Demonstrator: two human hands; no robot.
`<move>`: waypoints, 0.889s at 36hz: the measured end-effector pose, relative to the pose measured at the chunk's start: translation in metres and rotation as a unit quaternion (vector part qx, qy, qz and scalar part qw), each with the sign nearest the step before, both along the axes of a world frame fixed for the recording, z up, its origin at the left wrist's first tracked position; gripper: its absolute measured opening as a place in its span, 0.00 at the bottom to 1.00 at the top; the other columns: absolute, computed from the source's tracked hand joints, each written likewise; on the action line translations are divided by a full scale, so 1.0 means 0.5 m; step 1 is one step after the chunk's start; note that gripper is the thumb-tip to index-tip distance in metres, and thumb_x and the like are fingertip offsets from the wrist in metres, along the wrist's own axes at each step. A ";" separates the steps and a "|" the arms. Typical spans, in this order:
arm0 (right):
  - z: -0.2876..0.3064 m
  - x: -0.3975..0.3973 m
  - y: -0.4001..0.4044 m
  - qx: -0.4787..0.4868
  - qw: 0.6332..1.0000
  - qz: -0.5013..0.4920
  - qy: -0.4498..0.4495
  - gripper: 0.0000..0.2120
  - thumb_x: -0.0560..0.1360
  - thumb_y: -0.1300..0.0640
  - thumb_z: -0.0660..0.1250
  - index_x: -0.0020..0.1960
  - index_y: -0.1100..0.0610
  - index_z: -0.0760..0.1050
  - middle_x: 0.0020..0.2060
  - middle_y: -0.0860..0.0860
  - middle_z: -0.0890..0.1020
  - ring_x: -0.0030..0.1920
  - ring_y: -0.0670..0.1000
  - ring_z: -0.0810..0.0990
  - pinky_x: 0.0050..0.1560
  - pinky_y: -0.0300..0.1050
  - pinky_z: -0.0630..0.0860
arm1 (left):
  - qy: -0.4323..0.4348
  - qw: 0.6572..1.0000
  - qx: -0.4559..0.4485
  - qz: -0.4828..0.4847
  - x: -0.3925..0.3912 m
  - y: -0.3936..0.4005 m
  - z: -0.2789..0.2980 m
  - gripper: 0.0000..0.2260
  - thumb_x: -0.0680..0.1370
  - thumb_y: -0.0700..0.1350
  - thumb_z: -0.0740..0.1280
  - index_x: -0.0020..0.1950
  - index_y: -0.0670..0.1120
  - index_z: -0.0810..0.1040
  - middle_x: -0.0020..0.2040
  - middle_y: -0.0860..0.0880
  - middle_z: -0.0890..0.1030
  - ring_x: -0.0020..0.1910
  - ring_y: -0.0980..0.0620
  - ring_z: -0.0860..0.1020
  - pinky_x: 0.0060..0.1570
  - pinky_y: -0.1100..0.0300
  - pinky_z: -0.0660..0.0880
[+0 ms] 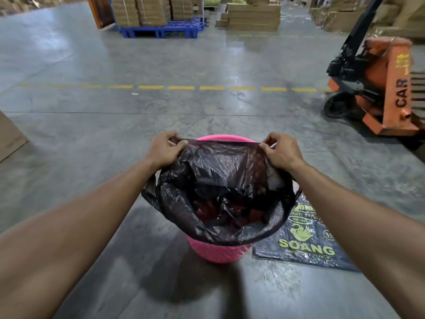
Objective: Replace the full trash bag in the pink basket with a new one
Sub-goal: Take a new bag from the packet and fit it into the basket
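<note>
Now lifting the far edge of the bag

On the grey concrete floor (pixel 92 139) stands the round pink plastic basket (pixel 218 250), and the thin black plastic trash bag (pixel 218 180) sits inside it, its edge folded over the rim. The bag looks soft, wrinkled and probably light, so its edge is the best place to hold. The left hand (pixel 164 149) and right hand (pixel 281 151) are both closed on the far edge.

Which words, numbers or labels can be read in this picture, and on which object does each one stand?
"CAR": black letters, running vertically on the orange pallet jack.
"SOANG": large yellow letters on the flat dark packet lying on the floor beside the pink basket.
"50 lbr": in a small oval on the same packet; I am not sure of this one.
The packet's other lines and the yellow marks above "CAR" are too blurred to read.
</note>
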State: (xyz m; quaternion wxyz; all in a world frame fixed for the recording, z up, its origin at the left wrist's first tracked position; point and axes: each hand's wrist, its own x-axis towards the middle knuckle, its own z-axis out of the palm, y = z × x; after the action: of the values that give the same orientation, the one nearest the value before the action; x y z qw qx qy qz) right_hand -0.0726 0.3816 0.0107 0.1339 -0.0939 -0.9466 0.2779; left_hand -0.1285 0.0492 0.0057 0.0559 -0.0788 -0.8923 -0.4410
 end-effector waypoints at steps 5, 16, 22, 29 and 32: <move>-0.006 -0.029 0.002 -0.057 0.998 -0.038 0.009 0.10 0.75 0.46 0.73 0.42 0.52 0.81 0.36 0.49 0.81 0.42 0.52 0.80 0.45 0.42 0.71 | -0.014 0.999 0.018 0.030 -0.032 -0.005 -0.015 0.11 0.73 0.51 0.74 0.35 0.51 0.76 0.29 0.53 0.75 0.29 0.54 0.71 0.34 0.59 0.69; -0.051 -0.050 0.004 -0.219 0.966 -0.081 -0.113 0.19 0.70 0.49 0.79 0.30 0.56 0.74 0.27 0.52 0.77 0.30 0.50 0.73 0.36 0.42 0.70 | -0.305 0.944 0.122 0.020 0.008 0.002 -0.006 0.13 0.80 0.43 0.65 0.35 0.43 0.77 0.22 0.48 0.79 0.19 0.54 0.76 0.18 0.67 0.71; -0.048 -0.023 0.019 -0.292 0.925 -0.092 -0.223 0.14 0.76 0.57 0.72 0.35 0.62 0.77 0.19 0.52 0.80 0.19 0.51 0.78 0.20 0.38 0.71 | -0.346 0.930 0.123 0.007 0.017 -0.013 -0.042 0.10 0.85 0.44 0.58 0.51 0.42 0.76 0.41 0.48 0.76 0.33 0.55 0.75 0.29 0.67 0.73; -0.070 -0.006 0.035 -0.282 0.927 -0.093 -0.229 0.10 0.80 0.62 0.66 0.41 0.63 0.76 0.30 0.53 0.82 0.36 0.55 0.77 0.28 0.41 0.69 | -0.340 0.927 0.155 0.019 0.054 -0.033 -0.067 0.20 0.86 0.42 0.54 0.57 0.30 0.80 0.62 0.31 0.80 0.59 0.46 0.81 0.56 0.62 0.75; -0.080 0.032 0.045 -0.388 0.891 -0.095 -0.215 0.21 0.74 0.42 0.73 0.52 0.61 0.81 0.43 0.56 0.86 0.43 0.57 0.85 0.46 0.46 0.82 | -0.380 0.897 0.225 -0.009 0.081 -0.051 -0.061 0.15 0.82 0.50 0.62 0.55 0.42 0.83 0.56 0.38 0.84 0.49 0.45 0.81 0.68 0.47 0.73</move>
State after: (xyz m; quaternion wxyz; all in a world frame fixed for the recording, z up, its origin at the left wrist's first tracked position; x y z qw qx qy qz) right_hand -0.0567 0.4040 -0.0292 -0.0942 -0.2856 -0.7556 0.5819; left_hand -0.0880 0.0237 -0.0247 -0.2753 0.1012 -0.7215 -0.6272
